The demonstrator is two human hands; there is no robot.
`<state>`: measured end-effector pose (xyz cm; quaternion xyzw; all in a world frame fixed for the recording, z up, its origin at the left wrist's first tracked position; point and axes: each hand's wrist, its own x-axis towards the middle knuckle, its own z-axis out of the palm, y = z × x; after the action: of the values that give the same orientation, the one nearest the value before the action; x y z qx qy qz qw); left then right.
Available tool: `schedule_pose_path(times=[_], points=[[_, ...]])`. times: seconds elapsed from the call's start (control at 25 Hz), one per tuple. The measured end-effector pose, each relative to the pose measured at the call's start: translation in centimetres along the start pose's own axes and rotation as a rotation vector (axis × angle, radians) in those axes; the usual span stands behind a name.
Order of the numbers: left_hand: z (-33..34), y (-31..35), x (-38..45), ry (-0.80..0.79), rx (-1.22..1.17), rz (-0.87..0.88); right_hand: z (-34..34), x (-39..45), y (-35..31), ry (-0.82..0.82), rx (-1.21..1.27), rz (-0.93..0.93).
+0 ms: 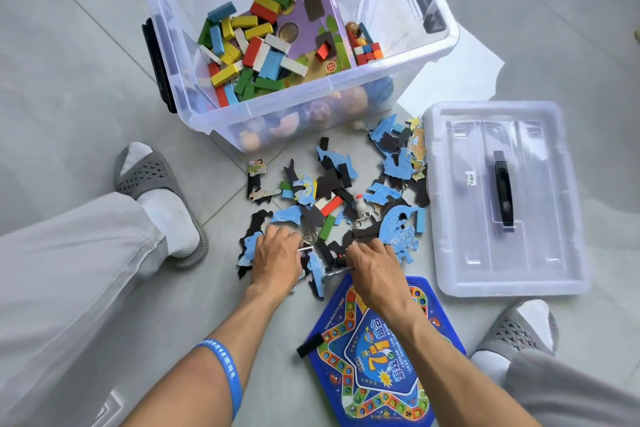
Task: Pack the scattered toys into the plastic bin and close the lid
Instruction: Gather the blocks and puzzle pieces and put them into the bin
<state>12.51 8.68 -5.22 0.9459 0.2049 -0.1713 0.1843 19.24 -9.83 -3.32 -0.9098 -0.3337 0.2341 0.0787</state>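
At frame centre, left hand (277,253) and right hand (372,262), fingers curled, gather puzzle pieces (332,198); thin pieces could slip before reaching the bin (214,121).

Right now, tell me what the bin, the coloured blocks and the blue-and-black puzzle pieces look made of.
Bin: clear glossy plastic, contents visible through its wall. Coloured blocks: probably painted wood, matte with crisp edges. Puzzle pieces: likely foam or thick card, flat, blue-printed faces, black backs.
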Motion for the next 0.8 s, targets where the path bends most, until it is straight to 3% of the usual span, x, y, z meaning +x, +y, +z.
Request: schedule_pose_path(times=[0.2, 0.36, 0.44, 0.52, 0.6, 0.8], points=[[-1.9, 2.0, 1.2, 0.077, -0.558, -0.259, -3.1, -0.3, 2.3, 0.151, 0.847, 0.494], [-2.7, 3.5, 1.8, 0.005, -0.727, -0.499, -4.7, 0.5, 4.9, 0.279, 1.172, 0.797], [-2.0, 4.1, 1.1, -0.091, -0.588, -0.487, -4.5, 1.5, 5.6, 0.250, 1.121, 0.914], [-0.4, 4.8, -0.3, -0.221, -0.280, -0.371, -3.7, 2.6, 5.9, 0.231, 0.971, 0.929], [1.2, 5.0, -1.3, -0.235, -0.058, -0.309, -3.0, 3.8, 5.8, 0.203, 0.774, 0.916], [2.4, 4.5, -1.4, -0.118, -0.071, -0.326, -1.0, 5.4, 4.8, 0.197, 0.391, 0.804]])
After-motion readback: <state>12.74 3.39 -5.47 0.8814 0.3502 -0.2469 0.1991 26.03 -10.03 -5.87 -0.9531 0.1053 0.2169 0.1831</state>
